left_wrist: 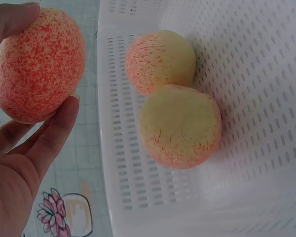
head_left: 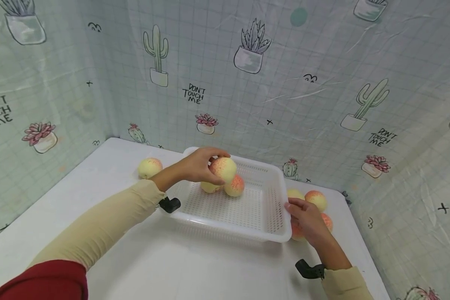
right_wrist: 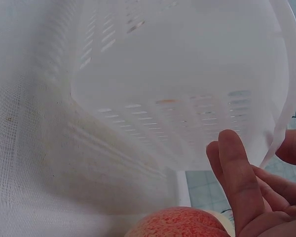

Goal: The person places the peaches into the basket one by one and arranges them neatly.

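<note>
My left hand grips a yellow peach with red speckles, thumb and fingers round it, above the left part of a white perforated plastic basket. In the left wrist view that peach shows its redder side. Two more peaches lie together inside the basket, a redder one and a yellower one partly hidden by the hand. My right hand holds the basket's right rim, with the thumb at the rim and the fingers against the outer wall.
One peach sits on the white table left of the basket. Several others, among them a red-topped peach, lie right of the basket around my right hand. A patterned curtain encloses the table's back and sides.
</note>
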A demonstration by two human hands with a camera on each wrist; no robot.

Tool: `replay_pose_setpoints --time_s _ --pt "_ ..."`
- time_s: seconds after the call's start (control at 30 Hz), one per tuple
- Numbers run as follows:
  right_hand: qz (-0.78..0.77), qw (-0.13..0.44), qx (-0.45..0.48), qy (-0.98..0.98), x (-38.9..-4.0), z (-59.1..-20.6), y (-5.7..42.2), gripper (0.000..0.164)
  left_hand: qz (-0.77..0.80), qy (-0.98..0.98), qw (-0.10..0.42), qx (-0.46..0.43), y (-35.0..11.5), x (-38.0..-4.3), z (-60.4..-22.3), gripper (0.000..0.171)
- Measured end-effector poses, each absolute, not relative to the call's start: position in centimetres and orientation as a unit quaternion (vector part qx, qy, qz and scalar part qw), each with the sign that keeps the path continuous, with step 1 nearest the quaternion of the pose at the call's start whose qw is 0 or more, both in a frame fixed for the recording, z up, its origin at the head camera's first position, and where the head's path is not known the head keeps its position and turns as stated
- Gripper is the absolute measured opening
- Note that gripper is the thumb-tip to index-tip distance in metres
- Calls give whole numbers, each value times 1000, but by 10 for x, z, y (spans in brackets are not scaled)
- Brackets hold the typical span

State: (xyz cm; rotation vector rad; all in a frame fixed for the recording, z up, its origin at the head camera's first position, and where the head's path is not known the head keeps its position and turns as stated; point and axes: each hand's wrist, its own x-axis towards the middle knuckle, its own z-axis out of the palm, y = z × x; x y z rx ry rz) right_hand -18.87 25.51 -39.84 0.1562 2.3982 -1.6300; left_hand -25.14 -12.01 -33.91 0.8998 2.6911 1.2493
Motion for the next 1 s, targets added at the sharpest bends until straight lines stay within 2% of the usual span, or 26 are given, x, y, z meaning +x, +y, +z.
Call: replay_pose_setpoints --time_s 1.0 --pt "-563 112 55 817 -189 -402 255 53 370 867 21 334 -49 -276 -363 75"
